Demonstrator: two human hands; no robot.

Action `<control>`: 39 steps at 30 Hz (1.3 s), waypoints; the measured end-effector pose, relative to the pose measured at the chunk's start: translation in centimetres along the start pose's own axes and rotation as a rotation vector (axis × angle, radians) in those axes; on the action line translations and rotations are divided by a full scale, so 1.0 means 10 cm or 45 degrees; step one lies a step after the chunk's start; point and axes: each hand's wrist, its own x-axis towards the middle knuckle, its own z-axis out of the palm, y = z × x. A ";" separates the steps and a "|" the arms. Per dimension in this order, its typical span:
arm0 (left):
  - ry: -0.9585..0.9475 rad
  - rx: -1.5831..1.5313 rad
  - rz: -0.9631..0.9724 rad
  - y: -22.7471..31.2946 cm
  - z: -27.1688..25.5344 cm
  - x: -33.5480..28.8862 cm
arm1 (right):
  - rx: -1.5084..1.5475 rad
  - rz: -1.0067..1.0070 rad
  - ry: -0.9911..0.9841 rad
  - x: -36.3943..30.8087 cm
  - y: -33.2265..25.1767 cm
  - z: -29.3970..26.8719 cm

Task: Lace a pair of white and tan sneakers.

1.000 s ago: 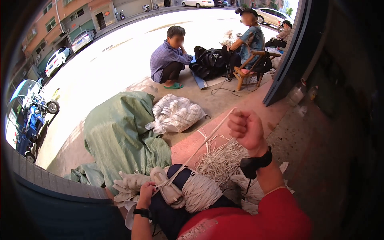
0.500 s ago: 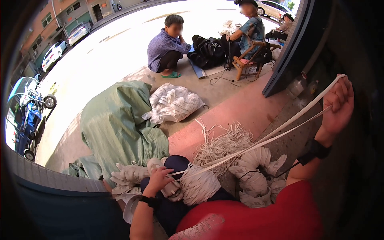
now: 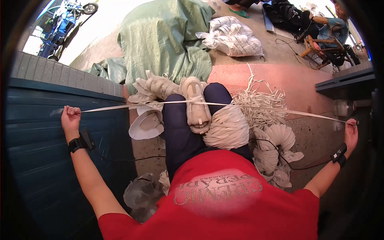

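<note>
A long cream shoelace (image 3: 132, 106) is stretched nearly straight from side to side above my knees. My left hand (image 3: 71, 115) grips one end beside the blue wall, and my right hand (image 3: 351, 132) pinches the other end far out to the right. Beneath the lace, a beige shoe upper (image 3: 196, 99) rests on my lap, toe toward me; the lace passes across its front. I cannot tell whether it is threaded through the eyelets. A thick bundle of cream laces (image 3: 227, 128) lies over my right thigh.
Loose laces (image 3: 262, 106) heap beyond my right knee. Nested shoe uppers (image 3: 276, 150) lie at my right, others (image 3: 160, 85) at far left. A green tarp-covered pile (image 3: 160, 40) and a white sack (image 3: 234, 36) stand ahead. A blue panel (image 3: 60, 140) borders my left; people sit beyond.
My view has tipped down. My left hand has moved from the shoe upper out to the left, my right hand has come lower, and the looped lace is now one taut line.
</note>
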 end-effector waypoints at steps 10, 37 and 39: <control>0.235 0.362 -0.442 -1.07 -0.06 -0.45 | -1.342 0.466 -0.052 0.54 3.72 0.07; -0.492 2.175 0.270 -3.39 1.12 -1.09 | -3.008 -0.318 -1.562 -0.23 5.94 -0.01; -0.462 2.171 0.234 -3.41 1.12 -1.08 | -3.045 -0.345 -1.593 -0.22 5.96 -0.01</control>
